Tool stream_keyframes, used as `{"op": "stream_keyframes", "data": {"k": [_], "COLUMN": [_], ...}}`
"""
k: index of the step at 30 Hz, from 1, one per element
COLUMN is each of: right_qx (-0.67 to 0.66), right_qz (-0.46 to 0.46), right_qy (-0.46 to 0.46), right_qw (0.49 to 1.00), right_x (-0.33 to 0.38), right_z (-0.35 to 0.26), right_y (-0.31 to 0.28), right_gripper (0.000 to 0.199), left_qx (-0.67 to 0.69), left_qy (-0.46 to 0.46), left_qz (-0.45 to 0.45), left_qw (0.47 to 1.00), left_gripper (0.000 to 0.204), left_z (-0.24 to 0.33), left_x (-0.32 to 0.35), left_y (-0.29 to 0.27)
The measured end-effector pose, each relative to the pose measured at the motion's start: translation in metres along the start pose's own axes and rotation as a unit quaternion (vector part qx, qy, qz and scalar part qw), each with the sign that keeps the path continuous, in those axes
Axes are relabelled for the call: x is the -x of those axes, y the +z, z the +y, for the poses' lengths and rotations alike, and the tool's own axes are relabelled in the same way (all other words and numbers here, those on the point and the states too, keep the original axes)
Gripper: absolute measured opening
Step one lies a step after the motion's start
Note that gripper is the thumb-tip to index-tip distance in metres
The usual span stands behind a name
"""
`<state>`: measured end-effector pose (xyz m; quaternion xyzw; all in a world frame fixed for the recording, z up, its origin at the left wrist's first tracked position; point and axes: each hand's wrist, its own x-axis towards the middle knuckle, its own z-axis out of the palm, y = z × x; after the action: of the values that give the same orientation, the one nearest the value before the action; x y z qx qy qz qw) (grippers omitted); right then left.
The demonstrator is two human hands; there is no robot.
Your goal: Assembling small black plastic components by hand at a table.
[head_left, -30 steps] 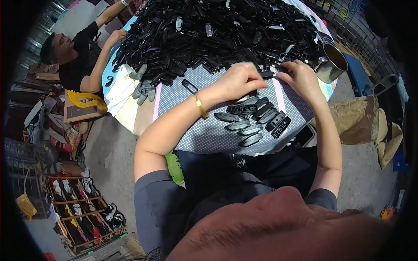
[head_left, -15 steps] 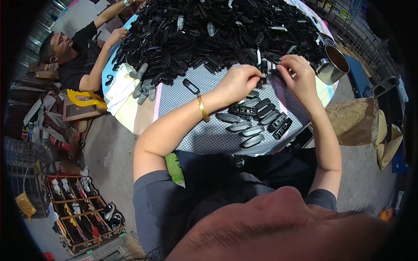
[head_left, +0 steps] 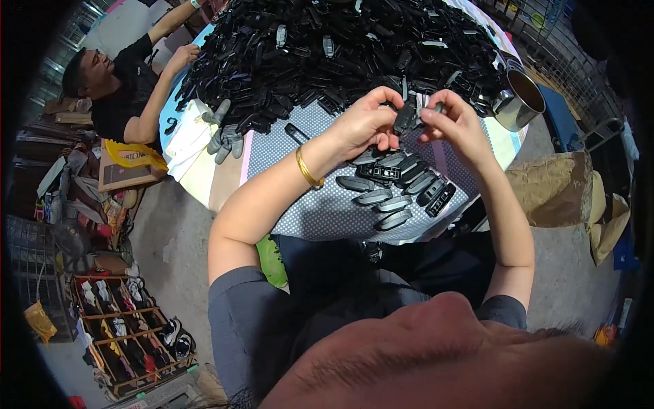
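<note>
Both of the person's hands are raised just above the middle of the frame, close together over the near edge of a big pile of black plastic parts (head_left: 340, 48) that fills the upper centre. The left hand (head_left: 364, 123) has its fingers curled and pinched on a small black plastic piece (head_left: 405, 117), which stands roughly upright between the two hands. The right hand (head_left: 458, 123) meets it from the other side, its fingertips closed on a small pale bit at the top of that piece; I cannot tell exactly what that bit is. A gold bangle (head_left: 308, 168) sits on the left wrist. Just below the hands, on the dotted cloth (head_left: 320, 211) that covers the table, lies a loose row of dark oblong shells (head_left: 398, 187), side by side and partly overlapping, some with their hollow side up. A single flat black piece (head_left: 297, 133) lies apart on the cloth to the left of the left hand. At the upper right of the frame a metal can (head_left: 521, 99) stands at the edge of the pile, open end up. A pair of grey gloves (head_left: 225, 133) lies on the left part of the table. In the upper left another person (head_left: 119, 85) in a black shirt reaches an arm toward the far side of the pile.
</note>
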<state>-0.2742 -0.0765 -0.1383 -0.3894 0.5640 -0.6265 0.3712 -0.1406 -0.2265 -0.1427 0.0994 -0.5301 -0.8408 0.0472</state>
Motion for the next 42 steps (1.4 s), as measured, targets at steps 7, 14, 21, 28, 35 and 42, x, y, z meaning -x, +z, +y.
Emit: {"op": "stream_keyframes", "data": {"k": [7, 14, 21, 28, 35, 42], "right_qx": [-0.029, -0.005, 0.08, 0.356, 0.274, 0.166], "right_qz": [-0.062, -0.02, 0.076, 0.158, -0.026, -0.048], "right_qy": [0.019, 0.018, -0.092, -0.204, -0.201, -0.13], "right_qw": [0.997, 1.0, 0.99, 0.898, 0.94, 0.976], "right_x": [0.005, 0.004, 0.003, 0.004, 0.003, 0.009], "right_z": [0.002, 0.002, 0.015, 0.006, 0.006, 0.008], "right_y": [0.01, 0.014, 0.014, 0.011, 0.003, 0.017], "right_gripper": [0.017, 0.019, 0.019, 0.035, 0.031, 0.024], "left_qx": [0.043, 0.033, -0.116, -0.212, -0.41, -0.148], "left_qy": [0.015, 0.028, 0.109, 0.139, 0.304, 0.235], "left_qz": [-0.003, 0.013, 0.035, 0.06, 0.075, -0.02], "left_qw": [0.999, 0.999, 0.987, 0.965, 0.857, 0.961], "left_gripper": [0.028, 0.025, 0.035, 0.034, 0.025, 0.027], "left_z": [0.0, -0.001, -0.003, -0.001, 0.005, -0.001], "left_x": [0.003, 0.002, 0.006, 0.012, 0.019, 0.015], "left_y": [0.001, -0.001, 0.006, 0.013, 0.015, 0.018]}}
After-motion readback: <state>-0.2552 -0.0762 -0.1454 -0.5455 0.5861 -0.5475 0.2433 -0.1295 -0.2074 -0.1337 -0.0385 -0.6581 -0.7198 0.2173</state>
